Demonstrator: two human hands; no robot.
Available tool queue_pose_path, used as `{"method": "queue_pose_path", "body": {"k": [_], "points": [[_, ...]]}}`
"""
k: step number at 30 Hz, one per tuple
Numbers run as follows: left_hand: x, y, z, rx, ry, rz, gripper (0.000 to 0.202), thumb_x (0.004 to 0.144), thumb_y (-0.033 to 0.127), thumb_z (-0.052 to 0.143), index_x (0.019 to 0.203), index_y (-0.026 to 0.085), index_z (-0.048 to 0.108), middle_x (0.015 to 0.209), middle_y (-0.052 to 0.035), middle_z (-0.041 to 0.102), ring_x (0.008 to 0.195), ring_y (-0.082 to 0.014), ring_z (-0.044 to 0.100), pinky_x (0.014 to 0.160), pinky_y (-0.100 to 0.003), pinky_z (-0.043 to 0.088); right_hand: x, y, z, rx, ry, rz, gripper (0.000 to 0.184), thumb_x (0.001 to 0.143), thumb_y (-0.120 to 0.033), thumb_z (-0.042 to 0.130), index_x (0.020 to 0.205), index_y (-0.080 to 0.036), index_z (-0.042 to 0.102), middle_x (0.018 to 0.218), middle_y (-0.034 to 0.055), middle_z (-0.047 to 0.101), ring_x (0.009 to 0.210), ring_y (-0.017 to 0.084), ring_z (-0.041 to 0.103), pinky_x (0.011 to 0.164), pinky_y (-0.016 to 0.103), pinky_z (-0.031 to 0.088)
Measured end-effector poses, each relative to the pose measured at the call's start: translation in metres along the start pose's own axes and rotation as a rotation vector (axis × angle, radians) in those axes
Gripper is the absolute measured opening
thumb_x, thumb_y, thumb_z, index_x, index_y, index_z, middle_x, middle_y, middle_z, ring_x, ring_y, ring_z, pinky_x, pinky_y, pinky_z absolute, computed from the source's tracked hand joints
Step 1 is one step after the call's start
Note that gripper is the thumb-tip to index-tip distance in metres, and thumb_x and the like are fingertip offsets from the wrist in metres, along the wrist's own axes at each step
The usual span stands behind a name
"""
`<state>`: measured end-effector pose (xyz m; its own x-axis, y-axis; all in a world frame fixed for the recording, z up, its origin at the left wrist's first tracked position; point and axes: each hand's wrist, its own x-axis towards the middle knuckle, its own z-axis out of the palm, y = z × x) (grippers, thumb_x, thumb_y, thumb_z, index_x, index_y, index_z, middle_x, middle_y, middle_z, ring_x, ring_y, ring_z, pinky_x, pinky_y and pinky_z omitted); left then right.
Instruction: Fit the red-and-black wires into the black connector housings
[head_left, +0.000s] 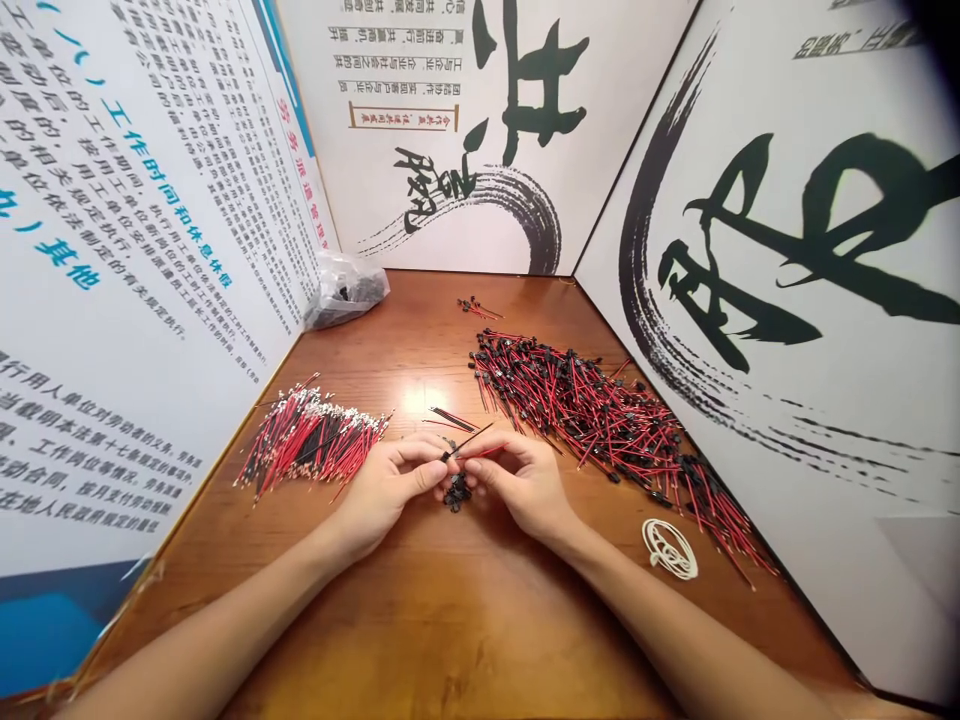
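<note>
At the middle of the table, my left hand pinches a small black connector between thumb and fingers. Close beside it, my right hand is closed in a pinch on a thin wire, reddish along part of its length; a dark wire end sticks up between the hands. Whether wire and connector are joined cannot be made out. Under the fingertips lies a little heap of black connectors, partly hidden by the hands. Just beyond are several loose black and red wires.
A bundle of red and black wires with white ends lies at left. To the right spreads a large pile of red wires with black connectors. Pale rubber bands, a clear plastic bag and printed panels surround the work area.
</note>
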<state>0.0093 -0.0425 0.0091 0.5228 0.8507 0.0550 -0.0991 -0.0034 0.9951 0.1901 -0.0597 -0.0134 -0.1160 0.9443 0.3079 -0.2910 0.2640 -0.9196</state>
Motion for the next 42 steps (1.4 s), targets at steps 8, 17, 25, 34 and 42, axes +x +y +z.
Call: {"method": "queue_pose_path", "body": {"k": [8,17,25,34,42], "points": [[0.000,0.011,0.002,0.185,-0.106,0.053,0.014,0.087,0.021,0.065,0.081,0.014,0.075,0.087,-0.0070,0.068,0.083,-0.0170,0.062,0.075,-0.028,0.050,-0.001,-0.011,-0.007,0.018,0.110,0.001,0.005,0.082,-0.022,0.072,0.083,-0.019,0.069,0.076,0.0007,0.066,0.056,0.010,0.060,0.049,0.022,0.050],[0.000,0.010,0.001,0.239,-0.105,0.073,0.011,0.086,0.016,0.065,0.086,0.013,0.076,0.084,-0.0064,0.069,0.079,-0.0150,0.062,0.075,-0.026,0.048,-0.008,-0.020,0.001,-0.079,0.000,-0.064,0.004,0.087,-0.017,0.066,0.084,-0.020,0.067,0.076,0.0011,0.066,0.059,0.010,0.058,0.052,0.022,0.049],[0.000,0.009,0.001,0.230,-0.112,0.069,0.011,0.085,0.015,0.066,0.083,0.012,0.076,0.083,-0.0070,0.069,0.080,-0.0157,0.062,0.076,-0.027,0.048,-0.010,-0.023,-0.004,-0.275,0.010,-0.178,0.007,0.088,-0.015,0.065,0.087,-0.021,0.068,0.080,0.0027,0.068,0.069,0.014,0.063,0.055,0.026,0.051],[-0.001,0.009,0.001,0.211,-0.102,0.045,0.012,0.084,0.020,0.067,0.084,0.012,0.076,0.083,-0.0083,0.070,0.078,-0.0163,0.062,0.074,-0.028,0.048,-0.010,-0.024,-0.003,-0.313,0.000,-0.208,0.007,0.089,-0.015,0.064,0.088,-0.021,0.067,0.079,0.0024,0.068,0.066,0.013,0.064,0.053,0.026,0.051],[-0.002,0.010,0.003,0.174,-0.092,-0.047,0.016,0.083,0.025,0.067,0.081,0.011,0.075,0.079,-0.0089,0.072,0.073,-0.0170,0.063,0.070,-0.028,0.050,-0.012,-0.028,-0.003,-0.330,-0.025,-0.221,0.010,0.088,-0.012,0.062,0.089,-0.021,0.068,0.081,0.0040,0.068,0.072,0.016,0.066,0.053,0.027,0.052]]}}
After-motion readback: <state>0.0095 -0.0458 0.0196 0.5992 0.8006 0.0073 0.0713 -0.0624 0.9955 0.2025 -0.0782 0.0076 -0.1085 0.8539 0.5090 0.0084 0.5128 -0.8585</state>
